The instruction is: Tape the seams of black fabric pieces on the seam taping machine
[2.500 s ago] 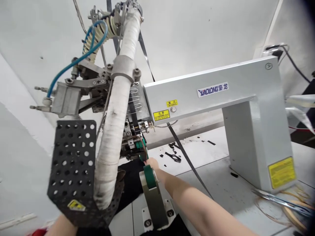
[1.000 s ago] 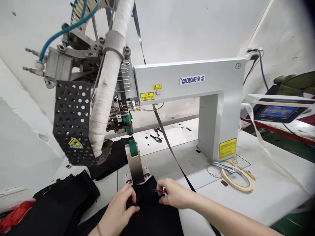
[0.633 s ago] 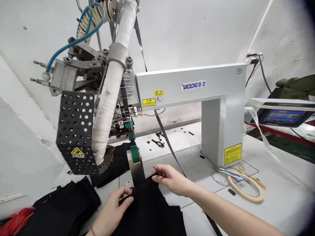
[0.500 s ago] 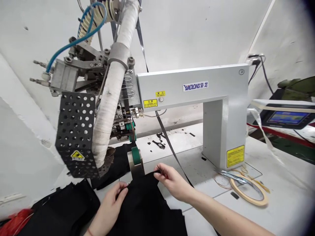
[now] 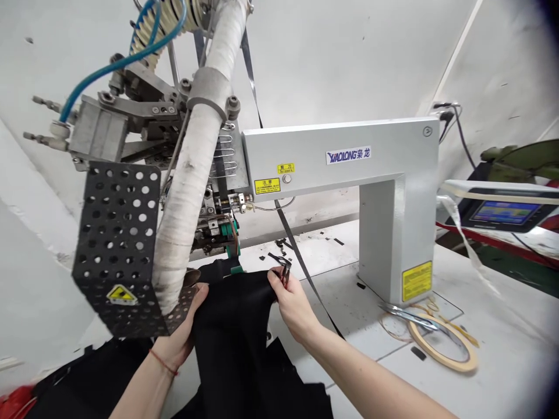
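Note:
A black fabric piece (image 5: 236, 326) is draped over the post of the grey seam-sealing machine (image 5: 340, 160), up under the green roller (image 5: 227, 230). My left hand (image 5: 186, 329) grips the fabric's left edge, partly hidden behind the perforated black guard (image 5: 117, 244). My right hand (image 5: 292, 302) pinches the fabric's right top edge, and a small dark tool with a red part (image 5: 285, 273) sticks out of its fingers. A thin black tape (image 5: 301, 262) runs down from the machine head past my right hand.
A white-wrapped hot-air pipe (image 5: 192, 174) hangs in front of the head. Scissors (image 5: 406, 314) and a tan tape ring (image 5: 441, 343) lie on the white table (image 5: 480, 326) right of the machine column. More black fabric (image 5: 82, 384) lies at lower left. A touch screen (image 5: 502, 212) stands at the right.
Both hands have carried the black fabric up and forward from the table's near side, pulling it over the post to the roller. The camera moved closer to the machine.

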{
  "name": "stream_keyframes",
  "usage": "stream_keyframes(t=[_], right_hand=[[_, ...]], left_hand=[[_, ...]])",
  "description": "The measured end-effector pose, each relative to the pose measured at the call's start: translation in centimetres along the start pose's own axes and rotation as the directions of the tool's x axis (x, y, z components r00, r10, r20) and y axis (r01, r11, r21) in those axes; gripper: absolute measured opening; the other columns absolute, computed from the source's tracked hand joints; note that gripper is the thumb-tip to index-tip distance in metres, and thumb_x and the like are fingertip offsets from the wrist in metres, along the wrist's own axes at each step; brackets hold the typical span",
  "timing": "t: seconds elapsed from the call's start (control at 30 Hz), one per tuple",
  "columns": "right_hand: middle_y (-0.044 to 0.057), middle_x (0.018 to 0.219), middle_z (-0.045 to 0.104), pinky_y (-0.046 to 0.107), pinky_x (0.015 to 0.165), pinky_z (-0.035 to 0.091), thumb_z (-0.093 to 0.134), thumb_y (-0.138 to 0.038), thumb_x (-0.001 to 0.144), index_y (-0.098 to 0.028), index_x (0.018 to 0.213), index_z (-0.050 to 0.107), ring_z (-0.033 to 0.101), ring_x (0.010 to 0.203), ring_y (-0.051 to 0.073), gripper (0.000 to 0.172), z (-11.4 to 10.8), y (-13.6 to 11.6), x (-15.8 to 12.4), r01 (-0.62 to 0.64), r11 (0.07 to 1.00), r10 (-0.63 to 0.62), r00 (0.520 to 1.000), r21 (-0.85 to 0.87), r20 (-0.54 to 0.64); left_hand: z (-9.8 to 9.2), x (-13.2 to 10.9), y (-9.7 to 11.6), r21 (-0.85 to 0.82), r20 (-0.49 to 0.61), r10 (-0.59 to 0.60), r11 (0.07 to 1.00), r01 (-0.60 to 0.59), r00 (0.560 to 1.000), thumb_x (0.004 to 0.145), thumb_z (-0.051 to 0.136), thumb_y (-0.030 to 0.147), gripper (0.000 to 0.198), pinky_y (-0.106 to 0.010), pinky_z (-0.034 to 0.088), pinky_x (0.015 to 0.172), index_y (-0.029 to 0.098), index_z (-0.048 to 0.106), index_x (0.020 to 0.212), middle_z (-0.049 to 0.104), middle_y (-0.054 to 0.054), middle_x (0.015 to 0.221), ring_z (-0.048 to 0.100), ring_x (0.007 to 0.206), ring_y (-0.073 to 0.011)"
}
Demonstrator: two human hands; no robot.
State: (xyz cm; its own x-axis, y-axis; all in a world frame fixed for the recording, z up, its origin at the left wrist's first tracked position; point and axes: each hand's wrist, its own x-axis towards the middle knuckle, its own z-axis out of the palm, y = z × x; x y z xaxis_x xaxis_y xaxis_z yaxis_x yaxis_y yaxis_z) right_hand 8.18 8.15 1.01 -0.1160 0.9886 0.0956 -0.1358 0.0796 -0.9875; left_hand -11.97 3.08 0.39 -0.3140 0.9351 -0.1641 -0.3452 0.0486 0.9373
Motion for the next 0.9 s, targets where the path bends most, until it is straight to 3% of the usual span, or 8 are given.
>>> stream_keyframes(t=[0.13,0.3,0.43,0.5,0.63,0.77,0.9], right_hand=[[0.0,0.074,0.049,0.026,0.063,0.036,0.054,-0.05,0.082,-0.019,0.081,0.054,0.043,0.068,0.015,0.03,-0.4,0.0,-0.5,0.017,1.0,-0.017,1.0,-0.01,-0.009],[0.002,0.079,0.053,0.026,0.063,0.038,0.056,-0.054,0.079,-0.019,0.089,0.055,0.047,0.07,0.016,0.036,-0.6,-0.1,-1.8,0.008,1.0,-0.009,1.0,-0.021,-0.03],[0.002,0.075,0.054,0.026,0.06,0.039,0.062,-0.053,0.075,-0.018,0.086,0.056,0.048,0.068,0.015,0.037,0.1,-1.1,-1.6,-0.075,0.992,0.08,0.995,0.103,-0.051],[0.001,0.07,0.052,0.025,0.059,0.039,0.065,-0.053,0.072,-0.018,0.079,0.056,0.048,0.066,0.015,0.037,0.6,-1.7,-1.2,-0.148,0.966,0.161,0.986,0.211,-0.046],[0.0,0.064,0.053,0.026,0.057,0.041,0.07,-0.051,0.068,-0.017,0.073,0.055,0.05,0.061,0.014,0.038,1.1,-2.1,-0.4,-0.248,0.901,0.274,0.961,0.357,-0.025],[-0.002,0.061,0.054,0.025,0.055,0.041,0.072,-0.049,0.067,-0.018,0.076,0.056,0.052,0.058,0.014,0.036,1.6,-1.9,0.0,-0.235,0.882,0.273,0.961,0.408,-0.037],[-0.001,0.059,0.057,0.026,0.054,0.042,0.074,-0.047,0.064,-0.018,0.076,0.057,0.056,0.059,0.017,0.036,2.2,-2.1,0.6,-0.23,0.861,0.29,0.955,0.453,-0.065]], left_hand=[[0.1,-1.2,-0.4,-0.059,0.031,-0.072,0.996,0.073,0.997,0.068,0.075,0.036,0.029,-0.016,0.046,0.062,0.016,0.06,0.083,0.055,0.003,0.074,0.055,0.071,-0.0085],[-0.4,-2.3,-1.3,-0.139,0.016,-0.236,0.962,0.236,0.972,0.065,0.078,0.034,0.032,-0.014,0.048,0.061,0.019,0.061,0.088,0.06,0.003,0.088,0.058,0.084,-0.0102],[0.0,-2.1,-0.2,-0.202,-0.026,-0.198,0.961,0.189,0.98,0.056,0.083,0.032,0.033,-0.013,0.049,0.056,0.019,0.063,0.079,0.062,0.005,0.076,0.06,0.073,-0.0089],[0.3,-1.8,0.5,-0.231,-0.042,-0.183,0.958,0.168,0.982,0.056,0.083,0.028,0.03,-0.013,0.05,0.059,0.018,0.065,0.079,0.065,0.004,0.078,0.062,0.072,-0.0086],[0.7,-1.1,1.1,-0.301,-0.022,-0.295,0.913,0.275,0.955,0.062,0.08,0.023,0.027,-0.019,0.054,0.072,0.02,0.068,0.086,0.07,0.002,0.087,0.066,0.082,-0.014],[1.3,-0.7,1.5,-0.356,0.119,-0.299,0.877,0.322,0.947,0.065,0.078,0.031,0.018,-0.027,0.051,0.087,0.022,0.068,0.077,0.072,0.002,0.084,0.067,0.091,-0.0188],[1.0,0.3,1.5,-0.334,0.134,-0.349,0.865,0.374,0.927,0.071,0.072,0.037,0.017,-0.028,0.049,0.091,0.026,0.072,0.085,0.073,0.004,0.085,0.066,0.095,-0.019]])
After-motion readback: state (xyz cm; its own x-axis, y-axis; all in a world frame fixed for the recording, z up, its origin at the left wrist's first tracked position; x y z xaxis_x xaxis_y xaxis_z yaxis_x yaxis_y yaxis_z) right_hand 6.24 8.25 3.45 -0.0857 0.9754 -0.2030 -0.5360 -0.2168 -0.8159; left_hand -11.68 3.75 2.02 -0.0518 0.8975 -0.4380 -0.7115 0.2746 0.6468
